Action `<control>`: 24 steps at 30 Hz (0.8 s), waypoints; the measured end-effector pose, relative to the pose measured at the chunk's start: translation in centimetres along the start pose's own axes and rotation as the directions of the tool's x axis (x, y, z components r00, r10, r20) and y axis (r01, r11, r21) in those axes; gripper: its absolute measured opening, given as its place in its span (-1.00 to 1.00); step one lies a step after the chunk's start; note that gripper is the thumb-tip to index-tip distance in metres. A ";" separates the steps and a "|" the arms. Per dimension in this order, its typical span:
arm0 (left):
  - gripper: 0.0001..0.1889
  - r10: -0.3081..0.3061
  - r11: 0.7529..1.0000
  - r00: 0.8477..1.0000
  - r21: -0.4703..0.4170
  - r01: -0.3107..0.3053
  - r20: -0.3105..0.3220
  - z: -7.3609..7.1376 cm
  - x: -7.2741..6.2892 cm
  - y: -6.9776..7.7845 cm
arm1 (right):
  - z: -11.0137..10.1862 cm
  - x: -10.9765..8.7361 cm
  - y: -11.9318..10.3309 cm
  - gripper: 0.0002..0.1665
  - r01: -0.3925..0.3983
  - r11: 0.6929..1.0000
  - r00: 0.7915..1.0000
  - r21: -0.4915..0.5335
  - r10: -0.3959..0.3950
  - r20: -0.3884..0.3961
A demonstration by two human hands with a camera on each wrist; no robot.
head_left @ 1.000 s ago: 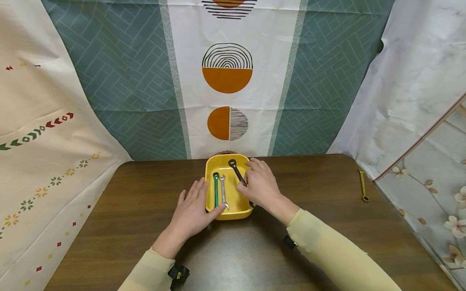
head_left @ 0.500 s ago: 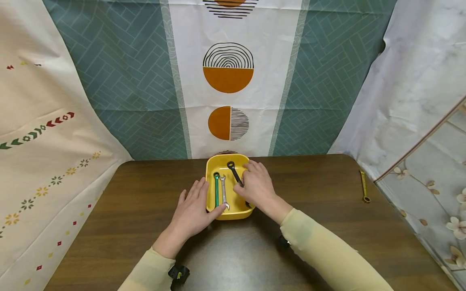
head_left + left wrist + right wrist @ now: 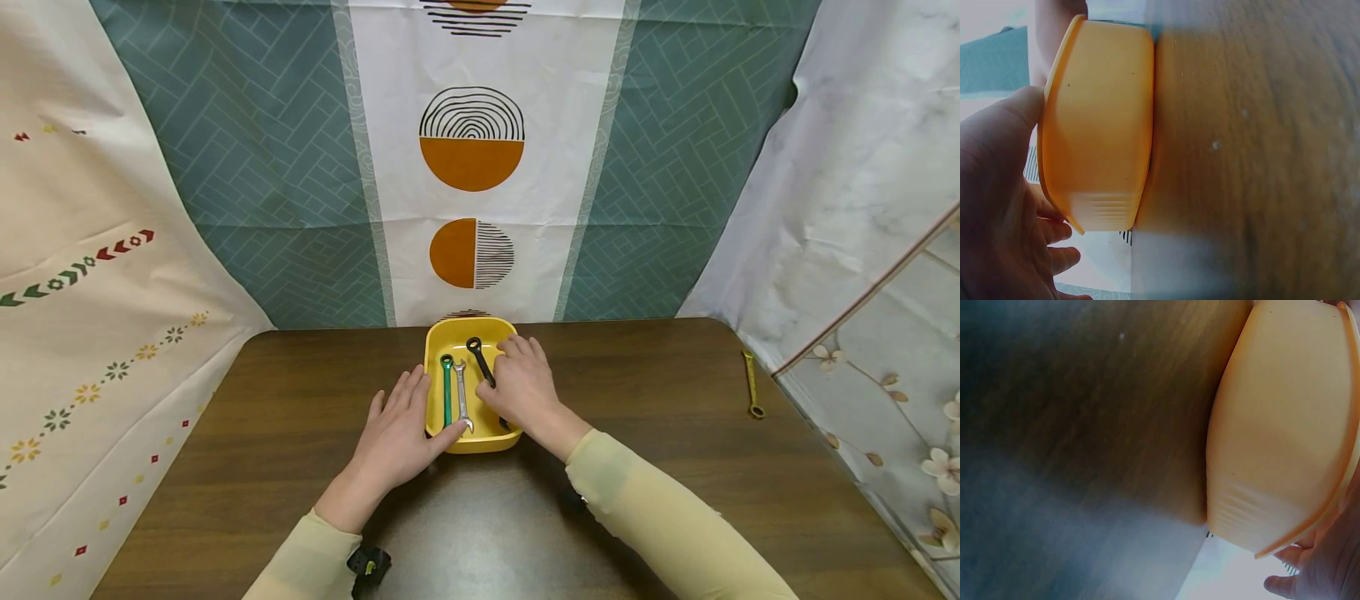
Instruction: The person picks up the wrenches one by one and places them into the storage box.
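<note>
A yellow plastic tray (image 3: 480, 448) stands on the brown table. Inside it, side by side on the left, lie a green wrench (image 3: 447, 392) and a silver wrench (image 3: 461, 393). My right hand (image 3: 525, 383) reaches in over the tray's right rim and holds a black wrench (image 3: 478, 353) by its middle, which the hand hides. The black wrench slants, ring end toward the back. My left hand (image 3: 401, 429) rests at the tray's left side with fingers extended, its thumb over the front-left corner. The left wrist view shows that thumb at the tray's rim (image 3: 1047, 112).
A yellow-gold wrench (image 3: 752, 385) lies far right on the table (image 3: 645, 367). A patterned cloth (image 3: 480, 267) hangs behind the table's back edge, and more cloth hangs along both sides.
My right hand has moved left and slightly down into the tray with the black wrench, drawing it inward from the right rim. My left hand and the tray have stayed put.
</note>
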State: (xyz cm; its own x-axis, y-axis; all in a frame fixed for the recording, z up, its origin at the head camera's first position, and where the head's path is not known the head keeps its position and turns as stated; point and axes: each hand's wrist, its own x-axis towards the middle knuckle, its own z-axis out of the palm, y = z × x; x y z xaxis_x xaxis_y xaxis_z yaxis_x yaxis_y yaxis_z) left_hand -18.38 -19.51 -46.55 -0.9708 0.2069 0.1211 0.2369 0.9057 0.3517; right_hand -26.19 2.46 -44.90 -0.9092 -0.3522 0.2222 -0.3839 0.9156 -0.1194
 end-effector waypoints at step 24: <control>0.16 0.012 1.000 1.000 0.007 -0.012 -0.003 0.1 0.0 -0.1 | 0.7 0.3 -0.6 -0.51 -0.002 0.993 0.996 -0.119 0.013 0.093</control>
State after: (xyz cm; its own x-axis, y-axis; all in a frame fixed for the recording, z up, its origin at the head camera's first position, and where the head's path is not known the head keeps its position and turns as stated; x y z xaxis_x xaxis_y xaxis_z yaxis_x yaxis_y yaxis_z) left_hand -18.42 -19.55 -46.64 -0.9679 0.2163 0.1279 0.2478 0.9058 0.3436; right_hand -26.40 1.69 -45.43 -0.9252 -0.3565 0.1300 -0.3601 0.9329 -0.0043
